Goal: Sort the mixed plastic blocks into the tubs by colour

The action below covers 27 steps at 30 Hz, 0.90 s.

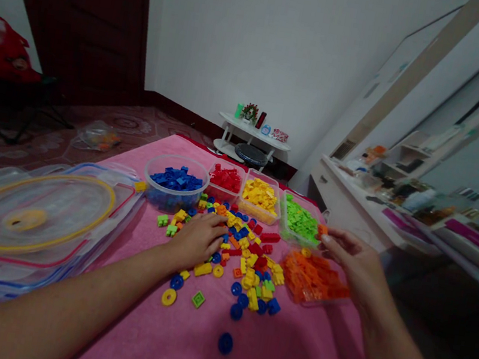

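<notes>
To the left of the pink cloth [293, 358], a stack of clear lids [65, 218] took much room beside the forearm; beyond stood a low white shelf [254, 128]. There were five containers, one round and four rectangular. The round tub [150, 186] held blue bricks [178, 177], and the boxes held, separately, red pieces [227, 177], yellow pieces [261, 194], green pieces [299, 216] and orange pieces [312, 276]. The mixed pile [250, 254] lay in front of them. The left hand [198, 237] rested on it with bent fingers; whether it gripped something, I could not tell. The right hand [343, 253] pinched one orange brick [323, 230] beside the green pieces' box.
</notes>
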Each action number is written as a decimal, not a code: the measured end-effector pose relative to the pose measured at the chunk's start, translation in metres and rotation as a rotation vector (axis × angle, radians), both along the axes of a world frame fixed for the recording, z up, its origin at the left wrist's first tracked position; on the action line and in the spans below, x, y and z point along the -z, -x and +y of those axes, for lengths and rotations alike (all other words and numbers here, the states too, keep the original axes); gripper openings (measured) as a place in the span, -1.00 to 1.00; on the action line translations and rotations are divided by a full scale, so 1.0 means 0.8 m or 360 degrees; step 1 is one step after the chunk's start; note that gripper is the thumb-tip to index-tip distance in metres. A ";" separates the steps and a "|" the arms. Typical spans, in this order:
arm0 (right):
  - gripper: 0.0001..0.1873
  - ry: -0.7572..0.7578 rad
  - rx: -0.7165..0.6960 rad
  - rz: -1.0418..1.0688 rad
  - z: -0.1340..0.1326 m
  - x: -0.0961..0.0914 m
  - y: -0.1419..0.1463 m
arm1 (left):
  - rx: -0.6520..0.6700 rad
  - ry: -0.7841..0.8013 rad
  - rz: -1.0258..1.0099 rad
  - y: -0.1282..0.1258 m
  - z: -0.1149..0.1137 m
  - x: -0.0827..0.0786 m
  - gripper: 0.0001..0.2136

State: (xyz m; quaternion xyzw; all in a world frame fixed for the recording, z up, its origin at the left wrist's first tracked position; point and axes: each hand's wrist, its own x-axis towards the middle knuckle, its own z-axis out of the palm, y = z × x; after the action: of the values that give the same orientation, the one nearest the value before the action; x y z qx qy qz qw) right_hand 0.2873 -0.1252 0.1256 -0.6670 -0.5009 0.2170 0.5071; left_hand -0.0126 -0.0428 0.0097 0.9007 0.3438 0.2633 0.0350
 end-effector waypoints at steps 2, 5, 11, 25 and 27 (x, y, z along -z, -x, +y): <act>-0.54 -0.0010 0.0045 -0.0164 -0.004 -0.003 -0.024 | 0.0004 0.0005 -0.0001 0.000 0.000 -0.001 -0.72; -0.60 0.0124 -0.0022 -0.0425 -0.009 0.003 -0.053 | 0.0010 0.0009 -0.0009 0.000 -0.001 -0.003 -0.72; -0.72 0.0481 -0.0116 -0.1072 0.001 0.034 -0.057 | 0.0014 0.0045 -0.0024 0.000 -0.001 -0.002 -0.72; -0.79 0.0562 0.0035 -0.1642 0.019 0.031 -0.032 | 0.0006 0.0061 -0.0017 0.000 -0.001 -0.003 -0.70; -0.84 0.0591 -0.0075 -0.1633 0.024 0.023 -0.034 | 0.0000 0.0053 -0.0020 0.000 0.000 -0.001 -0.70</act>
State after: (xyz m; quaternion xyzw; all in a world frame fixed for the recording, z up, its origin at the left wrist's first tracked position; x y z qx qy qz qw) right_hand 0.3142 -0.1061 0.1069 -0.7542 -0.6521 -0.0400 0.0663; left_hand -0.0126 -0.0432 0.0103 0.8983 0.3479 0.2631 0.0520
